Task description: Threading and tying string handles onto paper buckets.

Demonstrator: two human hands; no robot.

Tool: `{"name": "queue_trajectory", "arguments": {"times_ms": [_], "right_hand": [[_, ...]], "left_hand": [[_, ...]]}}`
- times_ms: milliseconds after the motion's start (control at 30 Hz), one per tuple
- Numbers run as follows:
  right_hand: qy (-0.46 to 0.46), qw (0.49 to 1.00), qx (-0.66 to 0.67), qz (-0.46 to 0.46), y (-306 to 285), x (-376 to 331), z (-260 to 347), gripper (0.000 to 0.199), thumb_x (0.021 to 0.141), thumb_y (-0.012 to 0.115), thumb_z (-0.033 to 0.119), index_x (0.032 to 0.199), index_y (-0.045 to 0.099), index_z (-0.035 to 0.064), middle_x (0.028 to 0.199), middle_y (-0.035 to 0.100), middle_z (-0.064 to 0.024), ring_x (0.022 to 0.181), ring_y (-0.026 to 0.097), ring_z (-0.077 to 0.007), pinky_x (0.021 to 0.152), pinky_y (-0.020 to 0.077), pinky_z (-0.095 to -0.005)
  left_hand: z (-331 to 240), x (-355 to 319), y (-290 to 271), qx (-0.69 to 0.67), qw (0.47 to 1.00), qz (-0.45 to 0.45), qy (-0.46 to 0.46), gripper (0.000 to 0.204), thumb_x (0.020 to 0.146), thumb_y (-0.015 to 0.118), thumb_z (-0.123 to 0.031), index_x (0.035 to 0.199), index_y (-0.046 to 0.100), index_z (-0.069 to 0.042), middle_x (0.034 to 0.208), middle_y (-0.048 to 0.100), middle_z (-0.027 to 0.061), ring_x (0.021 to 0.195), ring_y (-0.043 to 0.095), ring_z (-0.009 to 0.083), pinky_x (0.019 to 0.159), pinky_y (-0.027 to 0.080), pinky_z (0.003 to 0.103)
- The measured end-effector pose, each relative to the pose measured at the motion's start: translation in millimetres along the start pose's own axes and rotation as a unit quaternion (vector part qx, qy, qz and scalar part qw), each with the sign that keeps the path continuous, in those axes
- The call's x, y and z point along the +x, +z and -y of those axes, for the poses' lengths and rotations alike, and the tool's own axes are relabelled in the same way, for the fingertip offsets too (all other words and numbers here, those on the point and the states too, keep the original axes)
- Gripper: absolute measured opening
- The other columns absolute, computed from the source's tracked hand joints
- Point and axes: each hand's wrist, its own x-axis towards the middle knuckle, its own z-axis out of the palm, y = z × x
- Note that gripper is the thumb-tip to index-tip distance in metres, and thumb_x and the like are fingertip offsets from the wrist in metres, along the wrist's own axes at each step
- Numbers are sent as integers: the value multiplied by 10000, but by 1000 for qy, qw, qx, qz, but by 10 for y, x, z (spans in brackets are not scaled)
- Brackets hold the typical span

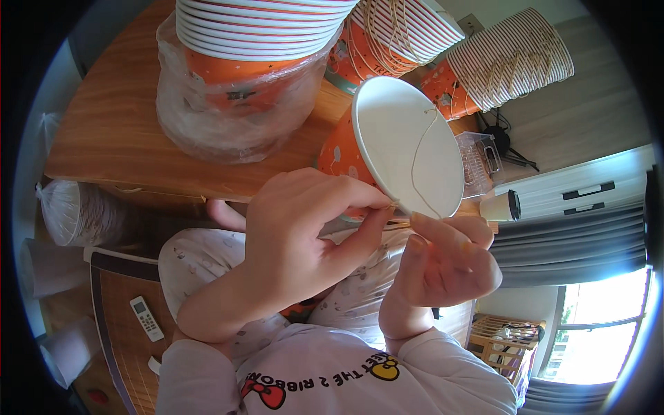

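Note:
A paper bucket (339, 149), orange with printed shapes outside and white inside, lies tilted with its mouth toward me at the table's near edge. A thin tan string (416, 162) runs from a hole in its far rim, across the mouth, to my fingers. At the near rim, my left hand (290, 235) pinches the string's end between thumb and forefinger, close against the bucket. Just right of it, my right hand (446, 263) is closed with thumb and forefinger on the string, its other fingers curled in. The exact fingertip grip is partly hidden.
On the wooden table (111, 131) stands a tall bucket stack (242, 72) in clear plastic. Two further stacks, one with strings (394, 34), the other stack (515, 66) also strung, lean behind. A clear plastic basket (477, 162) and a lidded cup (501, 206) are right. A remote (146, 318) lies lower left.

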Motion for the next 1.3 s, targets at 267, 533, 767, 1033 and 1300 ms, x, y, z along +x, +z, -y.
{"name": "queue_trajectory", "arguments": {"times_ms": [267, 533, 767, 1033, 1300], "right_hand": [[56, 997, -40, 31, 49, -11, 74, 389, 752, 747, 28, 1090, 578, 122, 916, 763, 35, 819, 505, -111, 815, 333, -283], [57, 992, -66, 86, 23, 43, 43, 347, 774, 734, 35, 1071, 570, 104, 939, 768, 30, 834, 549, -116, 837, 335, -285], [70, 997, 33, -5, 138, -36, 11, 440, 754, 736, -63, 1113, 531, 88, 941, 766, -27, 875, 538, -151, 799, 406, -262], [100, 993, 64, -18, 152, 16, 46, 464, 745, 743, -91, 1124, 533, 76, 951, 761, -45, 891, 534, -155, 781, 439, -250], [71, 995, 62, 45, 54, 23, 2, 481, 719, 748, -107, 1118, 551, 76, 1002, 737, -45, 908, 533, -152, 762, 438, -253]], "left_hand": [[-3, -11, 39, 12, 1000, -17, 2, 166, 707, 789, -68, 828, 684, -110, 714, 684, 5, 611, 654, 206, 537, 438, 329], [-17, -25, 29, -14, 1000, -8, -10, 208, 688, 780, 52, 861, 697, -25, 783, 697, 92, 670, 668, 236, 607, 492, 303], [-23, -37, 19, -36, 999, 1, -15, 211, 689, 757, 63, 873, 703, -23, 796, 704, 96, 690, 676, 236, 621, 501, 311], [-10, -21, 3, -51, 998, 17, -14, 207, 696, 739, 56, 884, 708, -25, 810, 712, 84, 718, 681, 224, 638, 506, 311], [-53, -15, -47, -59, 997, 45, -33, 209, 706, 730, 36, 905, 712, -28, 818, 708, 77, 689, 661, 178, 608, 493, 261]]}}
